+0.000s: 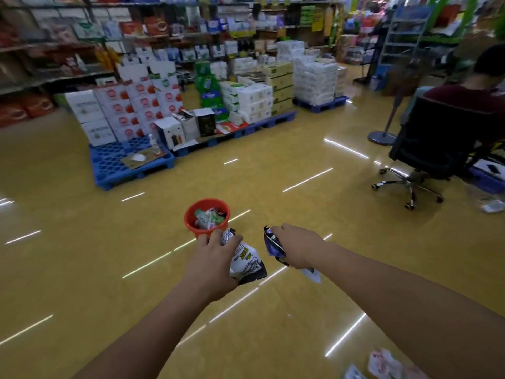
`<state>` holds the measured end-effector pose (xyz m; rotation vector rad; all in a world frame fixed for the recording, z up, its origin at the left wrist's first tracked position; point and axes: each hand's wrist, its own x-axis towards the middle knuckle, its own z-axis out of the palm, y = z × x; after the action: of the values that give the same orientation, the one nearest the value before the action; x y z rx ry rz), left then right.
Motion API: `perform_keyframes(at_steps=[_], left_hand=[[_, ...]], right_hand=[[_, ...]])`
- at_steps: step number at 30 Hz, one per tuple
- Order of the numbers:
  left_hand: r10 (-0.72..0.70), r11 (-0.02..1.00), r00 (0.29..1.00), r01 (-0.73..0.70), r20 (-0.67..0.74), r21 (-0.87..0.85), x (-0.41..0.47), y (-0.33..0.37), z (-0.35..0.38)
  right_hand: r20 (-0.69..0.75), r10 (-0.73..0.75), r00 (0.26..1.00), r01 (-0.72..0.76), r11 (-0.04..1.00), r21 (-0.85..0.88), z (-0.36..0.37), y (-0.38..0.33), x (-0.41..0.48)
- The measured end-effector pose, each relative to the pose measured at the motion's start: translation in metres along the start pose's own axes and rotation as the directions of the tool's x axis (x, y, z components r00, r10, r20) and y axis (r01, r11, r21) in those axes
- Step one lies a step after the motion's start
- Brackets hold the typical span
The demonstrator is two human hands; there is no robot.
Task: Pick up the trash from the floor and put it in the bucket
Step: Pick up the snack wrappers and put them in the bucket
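Head view: your left hand (216, 258) grips a white-and-black snack wrapper (247, 262), just short of the red bucket (207, 217) ahead of its fingers. Your right hand (299, 248) clutches a purple wrapper (273, 243). More wrappers (382, 362) lie on the floor (82, 269) beneath your right forearm.

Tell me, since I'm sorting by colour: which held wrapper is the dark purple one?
The wrapper in the right hand, dark purple. The left hand holds a mostly white, black-edged one.
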<state>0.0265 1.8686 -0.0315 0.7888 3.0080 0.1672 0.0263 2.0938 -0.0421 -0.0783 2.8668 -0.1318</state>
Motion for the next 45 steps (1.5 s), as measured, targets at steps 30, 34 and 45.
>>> perform_keyframes(at_steps=[30,34,45], left_hand=[[-0.159,0.984,0.983,0.166,0.091,-0.071,0.212,-0.263,0.009],[-0.172,0.980,0.979,0.181,0.108,-0.081,0.247,-0.287,0.014],[-0.234,0.963,0.953,0.254,0.194,-0.085,0.364,-0.330,0.046]], right_hand=[[0.108,-0.122,0.987,0.120,0.993,0.022,-0.044,-0.109,0.336],[0.110,-0.124,0.986,0.122,0.992,0.024,-0.051,-0.108,0.379],[0.146,-0.174,0.974,0.169,0.984,0.048,-0.056,-0.078,0.525]])
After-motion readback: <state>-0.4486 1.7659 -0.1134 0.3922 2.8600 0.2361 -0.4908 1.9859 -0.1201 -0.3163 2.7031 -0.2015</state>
